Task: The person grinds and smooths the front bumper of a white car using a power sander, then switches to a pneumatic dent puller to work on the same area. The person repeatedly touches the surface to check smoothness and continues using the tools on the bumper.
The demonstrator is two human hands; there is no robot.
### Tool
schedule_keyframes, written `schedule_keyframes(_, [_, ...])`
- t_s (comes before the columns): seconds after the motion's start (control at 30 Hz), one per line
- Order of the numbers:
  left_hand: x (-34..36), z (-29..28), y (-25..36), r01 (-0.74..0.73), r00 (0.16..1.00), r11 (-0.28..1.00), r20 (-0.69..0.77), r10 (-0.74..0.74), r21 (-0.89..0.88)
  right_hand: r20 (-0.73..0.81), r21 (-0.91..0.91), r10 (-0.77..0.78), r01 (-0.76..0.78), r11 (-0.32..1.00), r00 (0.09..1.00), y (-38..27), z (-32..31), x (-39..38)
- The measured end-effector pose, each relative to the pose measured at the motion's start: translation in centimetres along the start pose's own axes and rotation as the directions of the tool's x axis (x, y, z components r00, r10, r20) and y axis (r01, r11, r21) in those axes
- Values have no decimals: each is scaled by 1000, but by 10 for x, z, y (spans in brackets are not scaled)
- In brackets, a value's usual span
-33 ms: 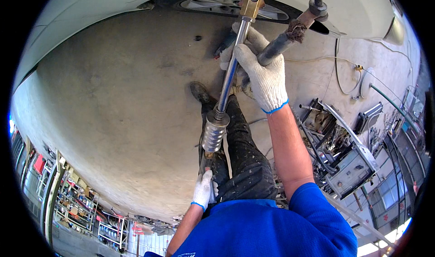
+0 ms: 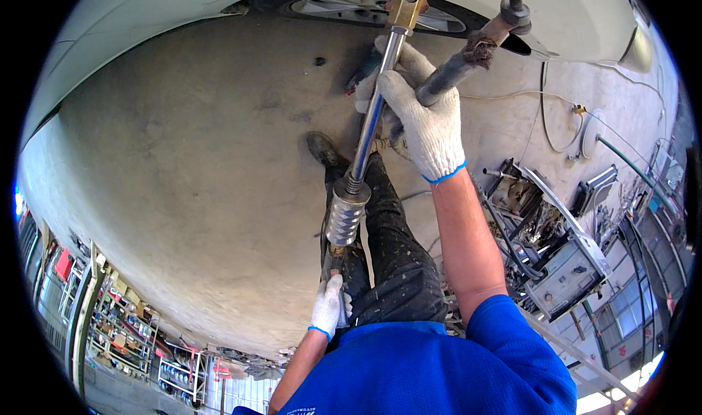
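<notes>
A slide hammer (image 2: 378, 104) slants across the middle, with a chrome rod, a ribbed sliding weight (image 2: 344, 220) near its lower end and a brass-coloured head (image 2: 406, 9) by the car. My left hand (image 2: 327, 304), in a white knit glove, is closed round its handle near my waist. My right hand (image 2: 431, 126), gloved alike, grips a dark metal bar (image 2: 446, 77) with a frayed brown patch and a bolt at its far end. Its thumb lies against the chrome rod; some fingers are hidden behind. Whether the brass head touches the car body (image 2: 175, 27) I cannot tell.
A car wheel (image 2: 344, 7) stands under the body at the top. Cables and a yellow connector (image 2: 579, 110) lie on the concrete floor (image 2: 183, 166) at right. Metal frames and scrap parts (image 2: 563, 269) crowd the lower right. Loaded shelves (image 2: 121, 320) stand lower left.
</notes>
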State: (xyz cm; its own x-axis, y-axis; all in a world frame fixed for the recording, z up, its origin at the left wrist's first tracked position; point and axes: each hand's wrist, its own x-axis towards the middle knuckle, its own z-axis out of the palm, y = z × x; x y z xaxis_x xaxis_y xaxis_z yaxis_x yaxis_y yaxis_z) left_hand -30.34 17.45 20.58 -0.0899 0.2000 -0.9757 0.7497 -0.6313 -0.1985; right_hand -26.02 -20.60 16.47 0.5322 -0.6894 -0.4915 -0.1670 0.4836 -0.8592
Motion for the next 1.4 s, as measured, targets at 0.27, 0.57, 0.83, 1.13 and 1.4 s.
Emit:
schedule_keyframes(0.27, [0, 1, -3, 0, 1000, 1000, -9, 0, 9, 6, -11, -2, 2, 1000, 1000, -1, -2, 0])
schedule_keyframes(0.57, [-3, 3, 1, -6, 1000, 1000, -4, 6, 1, 23, 7, 7, -7, 1000, 1000, -2, -1, 1])
schedule_keyframes(0.83, [0, 4, 6, 22, 1000, 1000, -18, -22, 11, 26, 40, -23, 22, 999, 999, 6, -4, 2])
schedule_keyframes(1.13, [-5, 3, 9, 42, 999, 998, -26, -41, 50, -423, 41, -120, 151, 988, 898, 4, -50, -15])
schedule_keyframes(1.4, [-5, 1, 14, 89, 996, 992, -22, -87, 94, -371, -193, -599, 572, 797, 709, -30, -119, -33])
